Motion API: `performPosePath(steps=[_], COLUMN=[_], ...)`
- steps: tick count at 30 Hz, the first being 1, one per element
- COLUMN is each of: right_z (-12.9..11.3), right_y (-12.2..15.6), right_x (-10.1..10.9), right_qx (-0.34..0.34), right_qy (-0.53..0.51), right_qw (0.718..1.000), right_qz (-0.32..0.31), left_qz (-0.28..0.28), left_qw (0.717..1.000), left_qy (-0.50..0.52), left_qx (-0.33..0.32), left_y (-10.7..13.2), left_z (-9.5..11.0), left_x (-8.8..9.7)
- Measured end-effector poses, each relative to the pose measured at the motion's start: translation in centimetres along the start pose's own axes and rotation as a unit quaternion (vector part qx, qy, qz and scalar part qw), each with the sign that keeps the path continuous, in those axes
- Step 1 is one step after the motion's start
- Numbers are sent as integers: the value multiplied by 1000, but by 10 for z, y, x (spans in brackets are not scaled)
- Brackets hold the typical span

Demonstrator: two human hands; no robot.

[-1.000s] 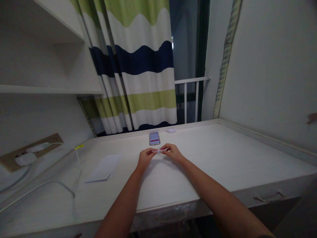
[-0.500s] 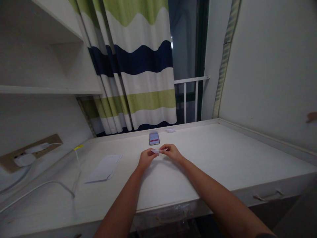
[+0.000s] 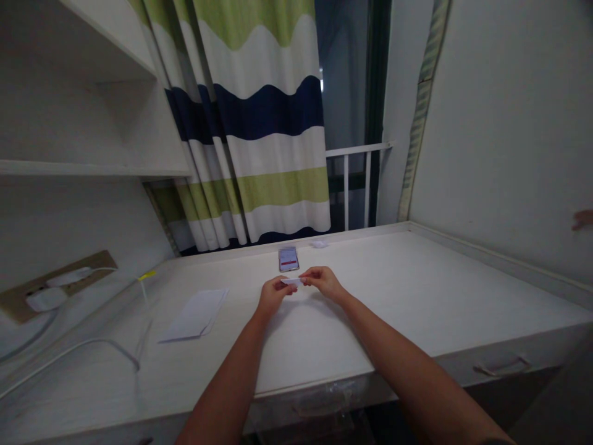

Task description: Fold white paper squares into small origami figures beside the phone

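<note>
A small folded piece of white paper (image 3: 291, 282) is held just above the desk, between my two hands. My left hand (image 3: 272, 295) pinches its left end between thumb and fingers. At the other end, the thumb and fingertips of my right hand (image 3: 323, 281) are closed on the paper. Right behind the hands lies a phone (image 3: 288, 259) with its screen lit, showing a red bar. A small crumpled whitish scrap (image 3: 319, 245) rests near the back edge. White paper sheets (image 3: 194, 314) lie flat to the left of my left hand.
The white desk (image 3: 417, 284) has a raised rim at the back and right. A power strip (image 3: 69, 276) with plugs and white cables (image 3: 102, 341) is at the left. A striped curtain (image 3: 269, 111) hangs behind. Another person's hand (image 3: 582, 219) shows at the right edge.
My right hand has shifted slightly, its fingers now at the paper's right end. The paper's face has tilted a little more into view. Phone and sheets stay put.
</note>
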State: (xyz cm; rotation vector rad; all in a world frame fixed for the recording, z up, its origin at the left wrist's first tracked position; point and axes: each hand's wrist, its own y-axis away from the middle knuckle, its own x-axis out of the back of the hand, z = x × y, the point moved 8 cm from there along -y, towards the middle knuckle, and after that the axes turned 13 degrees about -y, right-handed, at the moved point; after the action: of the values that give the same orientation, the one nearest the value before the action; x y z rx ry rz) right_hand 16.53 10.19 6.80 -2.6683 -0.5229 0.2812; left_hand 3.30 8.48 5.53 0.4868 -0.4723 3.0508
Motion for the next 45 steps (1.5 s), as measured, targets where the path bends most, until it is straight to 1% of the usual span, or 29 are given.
performPosePath(steps=[3, 6, 12, 16, 19, 22, 27, 32, 35, 41, 45], right_z=[0, 1, 5, 7, 8, 10, 12, 16, 14, 10, 11], right_y=[0, 0, 1, 1, 1, 1, -1, -3, -3, -1, 1], right_x=[-2, -3, -8, -7, -7, -6, -6, 0, 1, 0, 2], right_qx=[15, 27, 25, 37, 43, 43, 27, -8, -9, -3, -13], right_qy=[23, 57, 109, 136, 138, 127, 104, 47, 21, 40, 70], right_qw=[1000, 998, 993, 990, 989, 991, 994, 999, 1000, 999, 997], right_qz=[-9, -5, -30, -26, -25, -22, -34, -17, -10, -5, 14], left_qz=[-11, -27, -64, -90, -107, -97, -80, -49, -42, -46, -25], left_qw=[1000, 1000, 998, 995, 993, 994, 996, 998, 998, 998, 999], left_qy=[1, -2, -8, 0, -1, 1, 13, 29, 30, 20, 7], left_qx=[-8, -7, 16, 43, 49, 45, 33, 23, 22, 33, 27], left_y=[1, 1, 1, 4, 6, 6, 3, -1, -2, 0, 1], left_z=[2, 2, -6, -10, -10, -8, -6, -7, -8, -7, -3], left_x=[-1, -3, -12, -19, -22, -20, -16, -9, -7, -7, -3])
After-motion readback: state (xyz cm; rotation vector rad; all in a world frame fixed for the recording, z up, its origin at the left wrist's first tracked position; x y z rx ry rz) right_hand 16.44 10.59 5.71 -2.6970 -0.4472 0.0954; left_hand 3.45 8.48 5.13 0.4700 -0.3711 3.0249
